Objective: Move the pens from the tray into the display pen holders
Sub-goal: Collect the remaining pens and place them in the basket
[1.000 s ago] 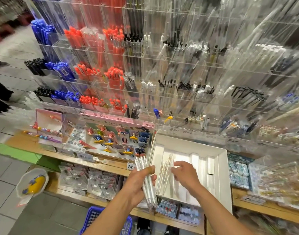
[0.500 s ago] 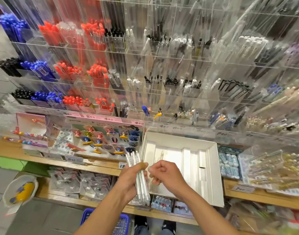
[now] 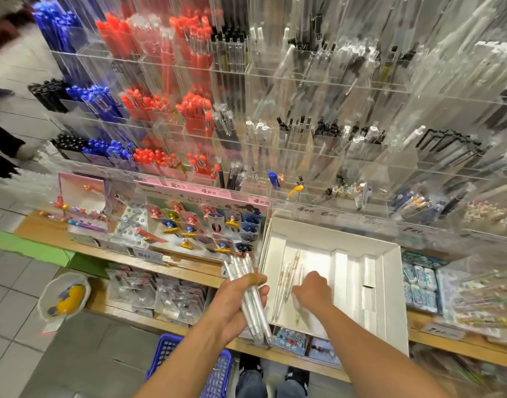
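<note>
Taking the white tray (image 3: 390, 297) on the wooden shelf (image 3: 171, 271) as the landmark: far to its left, down at floor level, sits a white bowl-shaped container (image 3: 63, 297) with something yellow and blue in it, and nearer, below the shelf edge, a blue plastic basket (image 3: 217, 374). Up and left of the tray stand the clear display pen holders (image 3: 275, 145), their left columns packed with blue pens (image 3: 103, 101) and red pens (image 3: 194, 107), with a card of small coloured figure clips (image 3: 194, 225) propped just beside the tray's left wall. Just left of the tray, the left hand (image 3: 238, 300) is wrapped around a bundle of clear pens (image 3: 253, 308), gripping them near the middle so the ends stick out above the fingers and below the palm, slanting toward the tray's near left corner. Inside the tray, in its left compartment, lie a few loose clear pens (image 3: 286, 280), roughly lengthwise. The right hand (image 3: 312, 291) reaches into that same compartment, knuckles up and fingers bent down onto the tray floor just right of those pens; whether it has one pinched I cannot tell. Right of the tray lies a pack of patterned items (image 3: 421, 285), blurred
</note>
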